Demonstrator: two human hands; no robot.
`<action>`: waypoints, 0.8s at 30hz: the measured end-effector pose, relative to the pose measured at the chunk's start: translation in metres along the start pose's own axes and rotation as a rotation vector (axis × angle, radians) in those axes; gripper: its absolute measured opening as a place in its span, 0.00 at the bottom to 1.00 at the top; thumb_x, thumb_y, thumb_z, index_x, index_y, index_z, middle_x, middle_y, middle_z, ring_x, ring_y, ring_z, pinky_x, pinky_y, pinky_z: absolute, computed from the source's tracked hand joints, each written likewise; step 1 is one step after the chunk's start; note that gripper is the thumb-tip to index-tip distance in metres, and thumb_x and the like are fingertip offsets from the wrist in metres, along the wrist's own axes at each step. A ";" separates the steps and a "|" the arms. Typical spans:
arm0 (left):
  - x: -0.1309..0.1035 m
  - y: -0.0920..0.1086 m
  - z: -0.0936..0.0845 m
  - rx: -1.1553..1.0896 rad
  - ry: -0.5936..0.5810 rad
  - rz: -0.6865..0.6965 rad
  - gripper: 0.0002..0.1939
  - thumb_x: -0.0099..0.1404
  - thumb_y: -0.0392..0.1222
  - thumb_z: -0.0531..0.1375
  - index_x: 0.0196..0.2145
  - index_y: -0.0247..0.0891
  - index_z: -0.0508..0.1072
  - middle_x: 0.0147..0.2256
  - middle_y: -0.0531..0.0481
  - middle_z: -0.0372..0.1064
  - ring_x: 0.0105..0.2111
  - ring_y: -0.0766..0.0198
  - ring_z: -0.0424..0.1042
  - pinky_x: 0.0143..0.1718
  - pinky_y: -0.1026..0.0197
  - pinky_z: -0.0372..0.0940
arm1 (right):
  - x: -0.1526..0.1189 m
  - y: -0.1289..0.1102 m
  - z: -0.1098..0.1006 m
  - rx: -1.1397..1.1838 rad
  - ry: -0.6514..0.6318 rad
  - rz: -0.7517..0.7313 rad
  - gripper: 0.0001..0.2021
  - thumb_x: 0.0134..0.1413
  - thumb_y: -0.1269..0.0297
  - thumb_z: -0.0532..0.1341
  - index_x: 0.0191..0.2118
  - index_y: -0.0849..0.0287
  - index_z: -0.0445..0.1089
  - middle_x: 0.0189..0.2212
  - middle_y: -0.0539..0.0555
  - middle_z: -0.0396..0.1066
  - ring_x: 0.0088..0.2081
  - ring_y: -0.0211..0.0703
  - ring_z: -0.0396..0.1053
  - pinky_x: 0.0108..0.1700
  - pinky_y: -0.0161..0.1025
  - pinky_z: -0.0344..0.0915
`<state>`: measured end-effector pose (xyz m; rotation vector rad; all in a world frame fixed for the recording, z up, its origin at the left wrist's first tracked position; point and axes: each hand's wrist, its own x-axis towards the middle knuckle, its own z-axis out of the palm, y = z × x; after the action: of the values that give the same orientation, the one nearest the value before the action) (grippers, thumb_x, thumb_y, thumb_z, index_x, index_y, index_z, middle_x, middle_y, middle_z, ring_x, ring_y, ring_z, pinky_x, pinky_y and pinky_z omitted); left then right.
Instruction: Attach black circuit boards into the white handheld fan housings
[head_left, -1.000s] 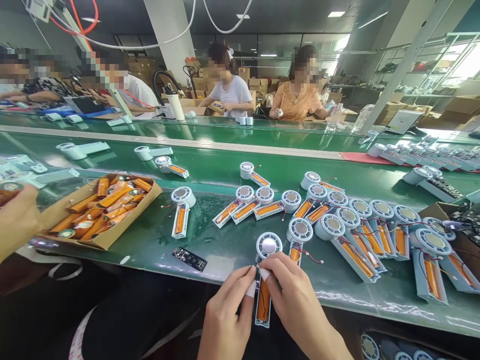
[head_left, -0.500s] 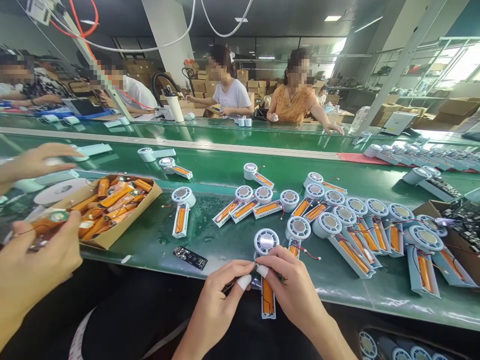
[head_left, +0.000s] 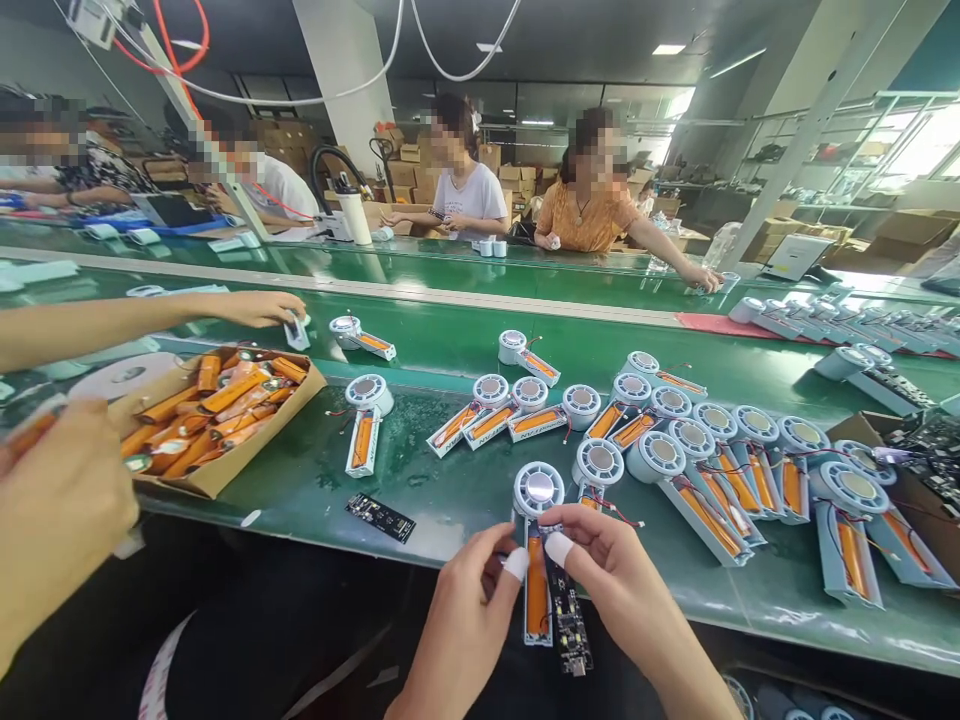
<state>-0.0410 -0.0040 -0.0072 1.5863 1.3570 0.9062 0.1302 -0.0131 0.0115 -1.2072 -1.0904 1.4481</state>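
A white fan unit [head_left: 538,490] with an orange battery [head_left: 537,590] in its handle lies at the table's near edge, the handle towards me. My left hand [head_left: 480,590] is at the left side of the handle, thumb and fingers closed together; what they pinch is too small to make out. On the right of the handle, my right hand [head_left: 600,565] pinches the top end of a black circuit board [head_left: 571,625], which hangs down beside the battery. White covers are on both thumbs. Another black circuit board [head_left: 381,517] rests on the table to the left.
Several fan units [head_left: 697,440] stand in rows to the right, near a box of black boards [head_left: 930,450]. At left, a co-worker's hands [head_left: 67,490] are beside a cardboard box [head_left: 217,480] of orange batteries. More people sit across the green table [head_left: 442,500].
My hands have moved apart slightly, and the black board now shows under my right hand. The co-worker's far hand has reached right, now holding a white part. Fan units on the belt have shifted slightly right.
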 end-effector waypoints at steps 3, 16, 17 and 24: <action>0.003 0.004 0.005 0.062 -0.084 0.018 0.12 0.67 0.45 0.58 0.41 0.39 0.79 0.32 0.48 0.77 0.28 0.61 0.72 0.29 0.63 0.67 | -0.007 -0.001 0.008 0.111 -0.006 0.011 0.13 0.57 0.56 0.66 0.42 0.59 0.74 0.32 0.51 0.72 0.34 0.40 0.69 0.39 0.35 0.65; -0.015 0.001 0.011 -0.226 0.020 -0.220 0.25 0.66 0.55 0.58 0.55 0.40 0.73 0.54 0.43 0.76 0.57 0.48 0.72 0.54 0.54 0.70 | -0.026 -0.003 -0.003 -0.466 0.077 -0.129 0.06 0.59 0.61 0.63 0.39 0.55 0.75 0.31 0.51 0.73 0.34 0.43 0.68 0.35 0.35 0.65; -0.017 -0.003 0.013 -0.186 0.047 -0.216 0.26 0.67 0.55 0.57 0.58 0.41 0.71 0.56 0.42 0.74 0.59 0.48 0.70 0.55 0.53 0.69 | -0.026 -0.004 -0.004 -0.471 0.076 -0.120 0.06 0.59 0.61 0.61 0.39 0.55 0.74 0.30 0.51 0.73 0.33 0.43 0.68 0.35 0.35 0.65; -0.021 -0.006 0.014 -0.113 0.023 -0.185 0.28 0.67 0.53 0.56 0.61 0.41 0.68 0.62 0.42 0.68 0.64 0.49 0.65 0.62 0.50 0.64 | -0.023 -0.013 0.001 -0.323 0.078 -0.048 0.08 0.58 0.58 0.63 0.36 0.57 0.73 0.29 0.52 0.73 0.31 0.42 0.67 0.35 0.37 0.65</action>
<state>-0.0337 -0.0262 -0.0186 1.3449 1.4179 0.8745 0.1325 -0.0338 0.0284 -1.4389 -1.3247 1.2080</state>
